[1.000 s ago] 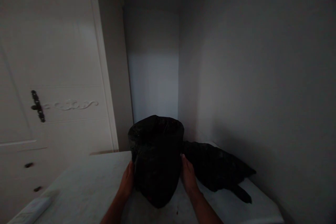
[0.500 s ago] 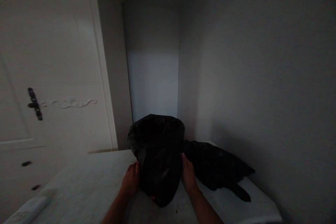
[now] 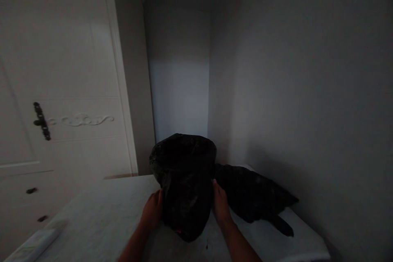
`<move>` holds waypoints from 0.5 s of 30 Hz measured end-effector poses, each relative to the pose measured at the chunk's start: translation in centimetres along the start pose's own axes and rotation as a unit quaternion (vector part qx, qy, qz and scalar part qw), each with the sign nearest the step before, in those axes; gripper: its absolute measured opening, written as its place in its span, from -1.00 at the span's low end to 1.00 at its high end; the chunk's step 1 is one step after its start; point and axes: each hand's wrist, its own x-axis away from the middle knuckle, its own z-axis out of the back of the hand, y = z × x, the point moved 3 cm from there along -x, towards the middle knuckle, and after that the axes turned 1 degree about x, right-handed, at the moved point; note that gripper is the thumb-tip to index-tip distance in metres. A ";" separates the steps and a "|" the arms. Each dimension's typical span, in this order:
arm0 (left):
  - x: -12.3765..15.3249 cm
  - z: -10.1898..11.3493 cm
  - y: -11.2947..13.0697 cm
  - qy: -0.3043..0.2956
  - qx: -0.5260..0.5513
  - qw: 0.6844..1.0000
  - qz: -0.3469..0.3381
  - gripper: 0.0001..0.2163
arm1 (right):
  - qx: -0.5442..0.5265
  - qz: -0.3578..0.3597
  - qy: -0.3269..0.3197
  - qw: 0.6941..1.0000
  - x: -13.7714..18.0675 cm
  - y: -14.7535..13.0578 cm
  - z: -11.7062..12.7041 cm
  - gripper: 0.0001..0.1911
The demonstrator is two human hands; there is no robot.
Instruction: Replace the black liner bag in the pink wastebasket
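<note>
The grip is two-handed: the left hand [image 3: 152, 211] and the right hand [image 3: 219, 206] each cup one flank of the black bag [image 3: 184, 172], fingers curved onto the plastic, so the bag is clasped between them. Compared with a second ago, the left hand sits further in against the bag's lower side, and the bag's bottom looks narrower. I judge that the hold has tightened rather than loosened. The right hand has barely shifted.

The bag stands upright on the white bench [image 3: 101, 213], its rounded top towards the corner of the room, with a small red spot [image 3: 179, 231] showing at its lower edge.

Touching it on the right lies a second dark heap [image 3: 254, 198], flat and crumpled, which crowds that side up to the wall [image 3: 307, 90]. To the left the bench carries only a pale roll [image 3: 37, 243] near its front edge, well apart. Beyond that stands a white wardrobe door [image 3: 61, 69] with a dark handle [image 3: 41, 120]. The dim light hides finer detail.
</note>
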 end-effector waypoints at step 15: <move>0.0 0.0 -0.5 0.025 -0.006 1.000 -0.011 -0.49 | -0.001 -0.005 0.003 1.000 -0.2 0.4 0.1 -0.17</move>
